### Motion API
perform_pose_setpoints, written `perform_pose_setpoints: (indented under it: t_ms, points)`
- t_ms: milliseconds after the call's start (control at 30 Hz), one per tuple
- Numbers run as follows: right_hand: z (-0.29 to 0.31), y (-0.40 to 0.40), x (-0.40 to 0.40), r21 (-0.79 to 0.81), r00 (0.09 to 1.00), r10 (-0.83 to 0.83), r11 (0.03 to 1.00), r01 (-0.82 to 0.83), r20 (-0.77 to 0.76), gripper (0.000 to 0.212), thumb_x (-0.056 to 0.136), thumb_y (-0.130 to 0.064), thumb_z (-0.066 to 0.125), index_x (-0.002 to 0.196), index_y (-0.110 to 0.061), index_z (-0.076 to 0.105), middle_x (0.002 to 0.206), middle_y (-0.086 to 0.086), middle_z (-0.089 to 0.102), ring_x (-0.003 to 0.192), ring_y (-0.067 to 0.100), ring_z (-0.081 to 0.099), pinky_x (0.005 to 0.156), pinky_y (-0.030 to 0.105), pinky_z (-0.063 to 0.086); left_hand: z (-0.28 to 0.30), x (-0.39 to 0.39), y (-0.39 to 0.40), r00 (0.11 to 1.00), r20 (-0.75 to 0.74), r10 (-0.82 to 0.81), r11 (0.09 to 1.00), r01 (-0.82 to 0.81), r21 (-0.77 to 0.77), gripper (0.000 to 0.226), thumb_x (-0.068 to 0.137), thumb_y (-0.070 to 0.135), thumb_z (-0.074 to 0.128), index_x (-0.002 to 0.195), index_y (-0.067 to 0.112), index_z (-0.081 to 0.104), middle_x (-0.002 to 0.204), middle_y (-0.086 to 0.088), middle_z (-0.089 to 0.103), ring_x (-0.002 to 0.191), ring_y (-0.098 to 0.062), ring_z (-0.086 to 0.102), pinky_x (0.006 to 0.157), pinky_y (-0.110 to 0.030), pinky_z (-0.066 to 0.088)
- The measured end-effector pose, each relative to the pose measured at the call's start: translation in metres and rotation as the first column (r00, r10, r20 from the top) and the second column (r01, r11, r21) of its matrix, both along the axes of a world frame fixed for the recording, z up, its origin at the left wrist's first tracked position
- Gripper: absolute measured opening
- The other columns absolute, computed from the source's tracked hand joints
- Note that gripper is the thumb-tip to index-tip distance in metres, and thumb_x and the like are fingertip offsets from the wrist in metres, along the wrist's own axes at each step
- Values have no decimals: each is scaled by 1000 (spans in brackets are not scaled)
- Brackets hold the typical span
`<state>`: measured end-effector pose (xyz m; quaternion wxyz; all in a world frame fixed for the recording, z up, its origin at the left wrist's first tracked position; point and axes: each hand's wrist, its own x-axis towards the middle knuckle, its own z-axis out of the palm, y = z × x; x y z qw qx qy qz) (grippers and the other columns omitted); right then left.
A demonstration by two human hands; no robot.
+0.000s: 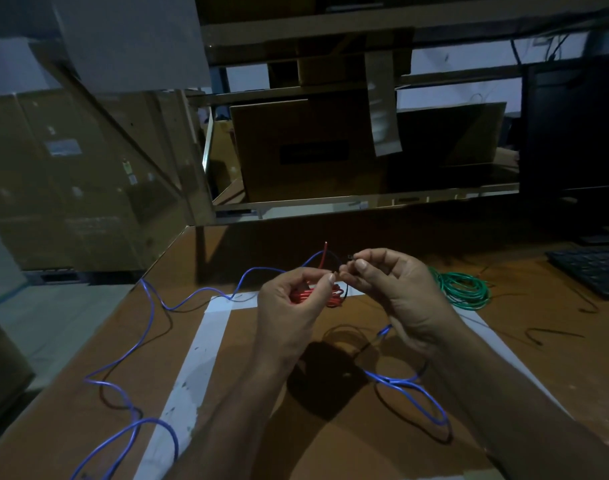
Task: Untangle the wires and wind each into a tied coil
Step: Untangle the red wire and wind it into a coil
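A loose blue wire (150, 306) snakes across the left of the brown table (88, 393) and runs under both hands. The left hand (292, 299) grips a red wire coil (332, 295) above the white tape outline (206, 344). The right hand (393, 289) pinches a thin black tie (351, 257) at the coil. A green coil (462, 289) lies on the table at right, near a keyboard (594, 268)

The labels on the cardboard boxes (71, 161) are too blurred to read.
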<state>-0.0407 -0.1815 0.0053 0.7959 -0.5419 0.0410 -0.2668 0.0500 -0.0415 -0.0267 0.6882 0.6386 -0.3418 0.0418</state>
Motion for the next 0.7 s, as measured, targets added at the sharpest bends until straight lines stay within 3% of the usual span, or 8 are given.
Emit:
perform_pose_setpoints:
  t_ms: [167, 400, 533, 633, 700]
  points:
    - [1, -2, 0, 1, 999, -31, 1000, 31, 29, 13, 94, 4, 60, 104, -2, 66, 87, 10, 77, 88, 22, 76, 80, 27, 63, -1, -1, 2, 1000, -6, -12, 1000, 12, 28, 8, 96, 17, 72, 101, 16, 79, 93, -1, 79, 88, -16, 76, 81, -36, 62]
    - [-1, -1, -2, -155, 999, -35, 987, 33, -16, 20, 93, -1, 64, 109, -7, 74, 97, 14, 78, 93, 21, 76, 81, 24, 61, 3, -6, 0, 999, 0, -47, 999, 47, 1, 9, 96, 12, 72, 100, 9, 79, 91, -2, 80, 83, -14, 77, 74, -23, 58]
    - [-2, 0, -1, -192, 997, -78, 979, 74, -13, 16, 89, -5, 70, 104, -7, 75, 94, 12, 78, 90, 20, 76, 77, 22, 60, 3, -8, 1, 999, 0, -46, 999, 46, -5, 8, 95, 11, 72, 98, 11, 79, 89, 1, 80, 81, -12, 77, 73, -20, 57]
    - [-2, 0, -2, -224, 997, -75, 972, 69, -18, 25, 78, -16, 75, 102, -8, 75, 94, 7, 79, 90, 19, 77, 75, 22, 60, 4, -9, 1, 999, 9, -44, 999, 43, 12, 8, 95, 11, 72, 98, 11, 79, 87, 3, 80, 80, -10, 77, 72, -19, 57]
    - [-2, 0, -1, -242, 997, -73, 968, 69, -8, 22, 81, -12, 74, 102, -6, 75, 94, 6, 79, 88, 17, 77, 73, 20, 59, 4, -8, -1, 999, 11, -40, 999, 40, 23, 7, 95, 10, 72, 97, 11, 79, 85, 2, 80, 78, -10, 77, 70, -18, 56]
